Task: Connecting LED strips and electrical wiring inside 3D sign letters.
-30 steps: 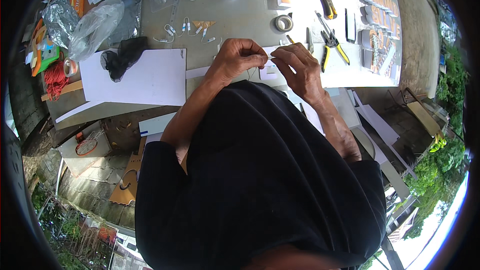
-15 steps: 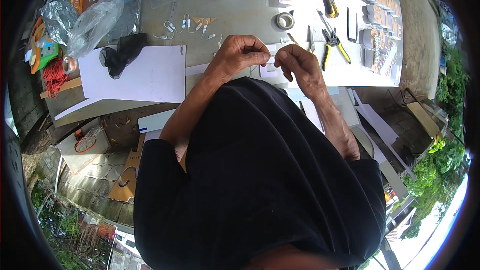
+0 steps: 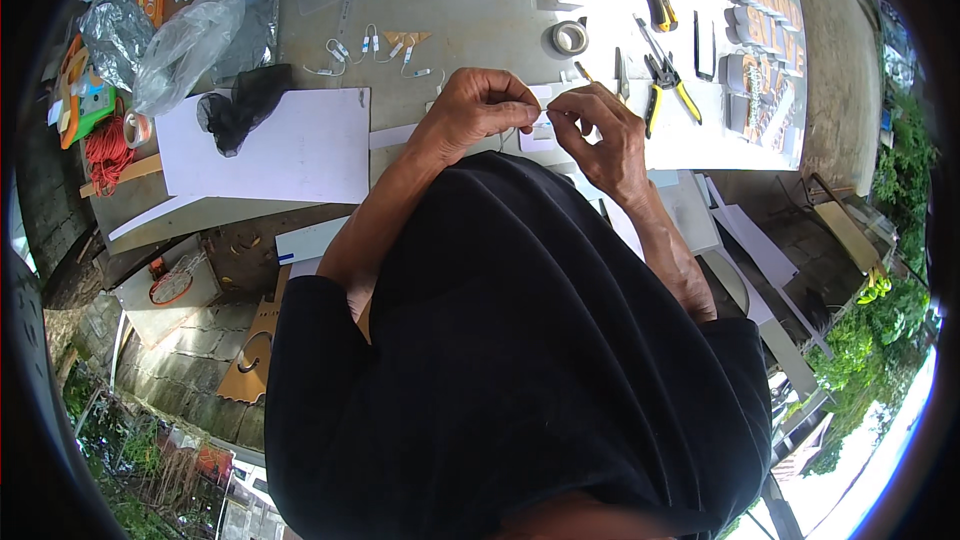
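Both hands are now held closer together above the counter (image 3: 480, 40). A thin wire (image 3: 541, 116), hard to make out, is pinched between the left hand (image 3: 478, 112) and the right hand (image 3: 598, 128), probably being joined. Pliers (image 3: 662, 88) lie untouched nearby.

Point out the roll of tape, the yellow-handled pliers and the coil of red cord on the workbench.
roll of tape (image 3: 570, 36): head view, on its ring.
yellow-handled pliers (image 3: 667, 90): head view, on the handles.
coil of red cord (image 3: 108, 152): head view, on its loops.
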{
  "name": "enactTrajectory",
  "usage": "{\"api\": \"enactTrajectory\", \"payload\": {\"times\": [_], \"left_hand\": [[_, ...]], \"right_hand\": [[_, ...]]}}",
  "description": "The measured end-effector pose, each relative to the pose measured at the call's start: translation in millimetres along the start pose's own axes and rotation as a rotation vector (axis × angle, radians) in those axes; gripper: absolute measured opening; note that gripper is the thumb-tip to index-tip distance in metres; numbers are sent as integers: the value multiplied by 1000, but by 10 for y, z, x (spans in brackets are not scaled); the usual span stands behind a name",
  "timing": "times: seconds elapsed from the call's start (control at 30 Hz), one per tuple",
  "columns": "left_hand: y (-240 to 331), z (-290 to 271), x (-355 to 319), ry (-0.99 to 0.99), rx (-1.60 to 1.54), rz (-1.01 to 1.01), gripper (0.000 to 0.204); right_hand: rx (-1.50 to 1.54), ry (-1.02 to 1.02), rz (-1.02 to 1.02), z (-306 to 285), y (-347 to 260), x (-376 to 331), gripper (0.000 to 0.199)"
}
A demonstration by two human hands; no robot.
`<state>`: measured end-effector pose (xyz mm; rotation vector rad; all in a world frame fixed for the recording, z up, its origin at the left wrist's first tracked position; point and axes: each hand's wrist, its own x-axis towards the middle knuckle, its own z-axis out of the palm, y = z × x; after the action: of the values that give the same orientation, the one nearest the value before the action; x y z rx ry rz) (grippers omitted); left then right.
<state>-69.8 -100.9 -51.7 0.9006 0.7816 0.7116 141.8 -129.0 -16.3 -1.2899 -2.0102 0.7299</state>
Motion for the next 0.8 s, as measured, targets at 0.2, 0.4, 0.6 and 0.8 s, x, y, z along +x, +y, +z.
{"api": "enactTrajectory", "payload": {"times": [0.2,0.4,0.6,0.8], "left_hand": [[-7,18,11,-2,0,0,12],[-42,92,23,14,-26,47,11],[37,37,5,-8,-164,-83,12],[25,-14,12,-61,-204,-102,14]], "right_hand": [[-14,10,-30,15,-7,7,17],[-85,109,-89,110,-80,-6,24],[201,71,235,30,-108,8,12],[403,-159,370,-91,22,63,14]]}}
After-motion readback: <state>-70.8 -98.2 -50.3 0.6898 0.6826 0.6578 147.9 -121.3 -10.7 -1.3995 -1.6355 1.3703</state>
